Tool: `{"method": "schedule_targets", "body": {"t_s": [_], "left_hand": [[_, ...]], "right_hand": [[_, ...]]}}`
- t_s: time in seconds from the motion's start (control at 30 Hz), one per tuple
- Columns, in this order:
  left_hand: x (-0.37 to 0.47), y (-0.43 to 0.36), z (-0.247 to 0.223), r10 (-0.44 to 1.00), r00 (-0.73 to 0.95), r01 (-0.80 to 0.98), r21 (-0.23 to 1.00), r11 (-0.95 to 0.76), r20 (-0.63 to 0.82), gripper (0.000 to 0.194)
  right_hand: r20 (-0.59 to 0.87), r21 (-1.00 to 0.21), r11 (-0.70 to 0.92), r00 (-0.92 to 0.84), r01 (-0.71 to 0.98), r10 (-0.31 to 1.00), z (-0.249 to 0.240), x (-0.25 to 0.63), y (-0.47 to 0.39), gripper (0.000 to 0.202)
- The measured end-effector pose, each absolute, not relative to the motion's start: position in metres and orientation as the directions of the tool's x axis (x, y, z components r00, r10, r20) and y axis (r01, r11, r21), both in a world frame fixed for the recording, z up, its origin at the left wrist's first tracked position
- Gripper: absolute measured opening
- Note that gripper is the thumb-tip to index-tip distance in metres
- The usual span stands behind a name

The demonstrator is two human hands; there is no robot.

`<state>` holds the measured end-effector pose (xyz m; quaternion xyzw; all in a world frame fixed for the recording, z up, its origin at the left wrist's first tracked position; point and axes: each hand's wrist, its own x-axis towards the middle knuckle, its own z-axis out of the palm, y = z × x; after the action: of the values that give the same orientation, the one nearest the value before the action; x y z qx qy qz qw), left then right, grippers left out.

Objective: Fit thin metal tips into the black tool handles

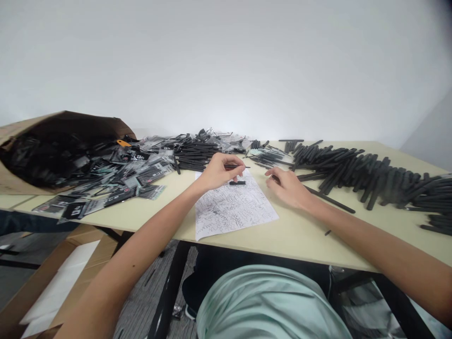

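Observation:
Over the top of a scribbled sheet of white paper, my left hand is closed in a pinch on a thin black pen-like stick. Just below its fingertips a short black pen cap or piece shows against the sheet; whether it touches the paper I cannot tell. My right hand is curled closed at the paper's right side, with something dark between thumb and fingers, mostly hidden. A long black pen lies on the table beyond my right wrist.
Many black pens are heaped along the right. Thin dark sticks and a stack of black pens lie behind the paper. Plastic packets spill from a tipped cardboard box at left. A small dark bit sits near the table's front edge.

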<state>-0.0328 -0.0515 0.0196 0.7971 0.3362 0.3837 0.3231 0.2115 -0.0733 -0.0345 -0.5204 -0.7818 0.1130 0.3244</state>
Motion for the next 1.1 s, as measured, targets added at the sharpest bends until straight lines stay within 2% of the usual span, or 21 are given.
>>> {"method": "schedule_targets", "body": {"t_s": [0.1, 0.23, 0.43, 0.73, 1.1], "left_hand": [[-0.033, -0.05, 0.018, 0.784, 0.475, 0.282, 0.774, -0.566, 0.4, 0.018], [-0.033, -0.049, 0.016, 0.79, 0.462, 0.29, 0.774, -0.563, 0.402, 0.019], [-0.034, -0.05, 0.018, 0.787, 0.48, 0.311, 0.764, -0.565, 0.386, 0.022], [-0.032, -0.054, 0.018, 0.753, 0.548, 0.328, 0.734, -0.594, 0.365, 0.024], [-0.035, -0.052, 0.018, 0.754, 0.522, 0.313, 0.733, -0.604, 0.399, 0.022]], "right_hand": [[0.366, -0.68, 0.446, -0.257, 0.582, 0.894, -0.039, 0.215, -0.067, 0.022], [0.373, -0.738, 0.513, -0.368, 0.438, 0.852, -0.038, 0.215, -0.067, 0.029], [0.423, -0.674, 0.569, -0.385, 0.471, 0.82, -0.031, 0.214, -0.075, 0.036], [0.499, -0.585, 0.642, -0.404, 0.496, 0.767, -0.029, 0.214, -0.075, 0.027], [0.5, -0.525, 0.608, -0.361, 0.596, 0.787, -0.029, 0.218, -0.072, 0.033]]}}
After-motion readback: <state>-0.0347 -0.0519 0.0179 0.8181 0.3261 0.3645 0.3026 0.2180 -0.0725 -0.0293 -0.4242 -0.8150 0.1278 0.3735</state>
